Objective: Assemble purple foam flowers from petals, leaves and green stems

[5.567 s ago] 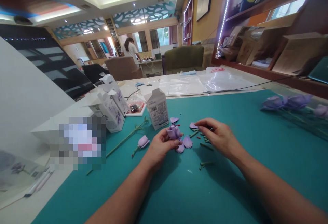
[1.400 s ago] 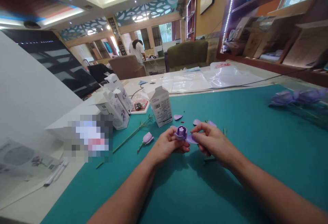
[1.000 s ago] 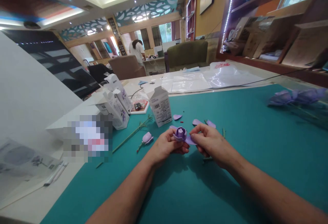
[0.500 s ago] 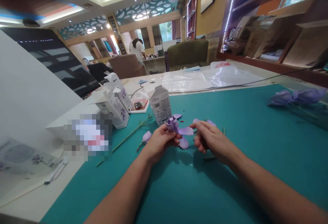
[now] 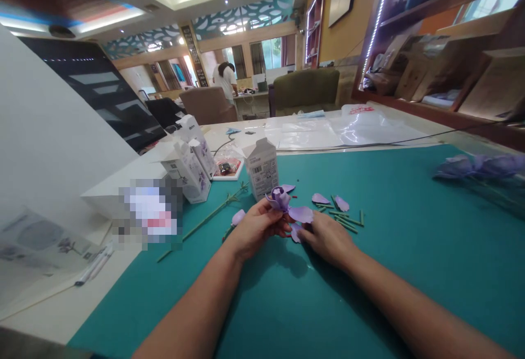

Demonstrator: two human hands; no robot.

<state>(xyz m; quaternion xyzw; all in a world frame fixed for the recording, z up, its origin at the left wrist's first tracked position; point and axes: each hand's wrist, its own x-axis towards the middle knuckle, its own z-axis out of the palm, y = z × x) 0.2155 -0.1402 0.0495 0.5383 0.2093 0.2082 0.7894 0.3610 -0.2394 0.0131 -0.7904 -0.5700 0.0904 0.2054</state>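
My left hand [image 5: 256,230] pinches a purple artificial flower [image 5: 280,199] at its base, the bloom pointing up and one wide petal [image 5: 301,215] spread out to the right. My right hand [image 5: 332,241] is closed at a lower lilac petal [image 5: 296,233] of the same flower, its fingertips partly hidden. Beyond the right hand lie loose petals [image 5: 342,203] and several short green stem pieces [image 5: 346,219]. A lilac bud [image 5: 238,216] rests beside my left wrist, and a long green stem [image 5: 209,218] lies further left.
A white carton [image 5: 262,170] stands just behind the flower, with more cartons [image 5: 191,170] to the left. Finished-looking purple flowers [image 5: 478,166] lie at the right of the green mat [image 5: 410,271]. Plastic sheeting [image 5: 311,132] covers the far table. A person [image 5: 224,80] stands in the background.
My right hand has moved left and down, from the tip of the wide petal to the lower petal. The left hand still holds the flower. The view has shifted slightly.
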